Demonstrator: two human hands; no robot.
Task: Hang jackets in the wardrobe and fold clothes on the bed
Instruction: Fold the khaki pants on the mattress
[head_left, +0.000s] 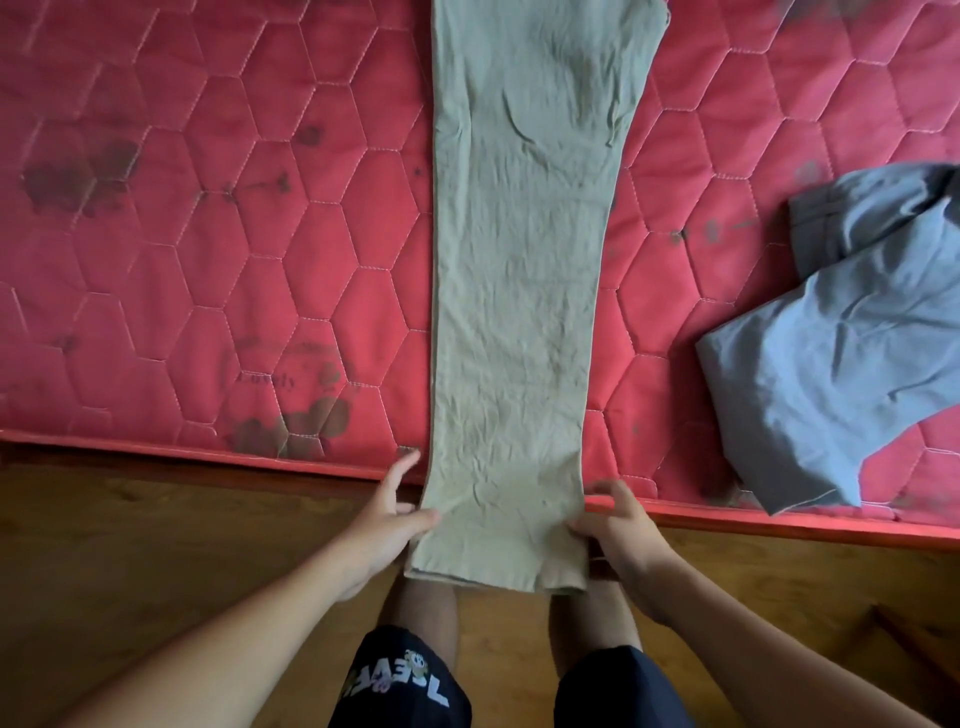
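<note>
Red quilted mattress (208, 234), stitched in hexagons and marked with dark stains, fills the far part of the view, with brown wood (156, 545) along its near edge. Khaki trousers (519, 312) lie down the middle, one leg laid on the other, running from the far edge to the hems, which hang over the near edge. This lengthwise fold looks done, and the cross folds are not yet made. A blue-grey garment (841, 338) lies crumpled at the right, unfolded. No jacket or wardrobe is in view. The left hand (384, 525) pinches the left hem corner, thumb on top, forefinger stretched out alongside. The right hand (618, 530) pinches the right corner, fingers curled.
</note>
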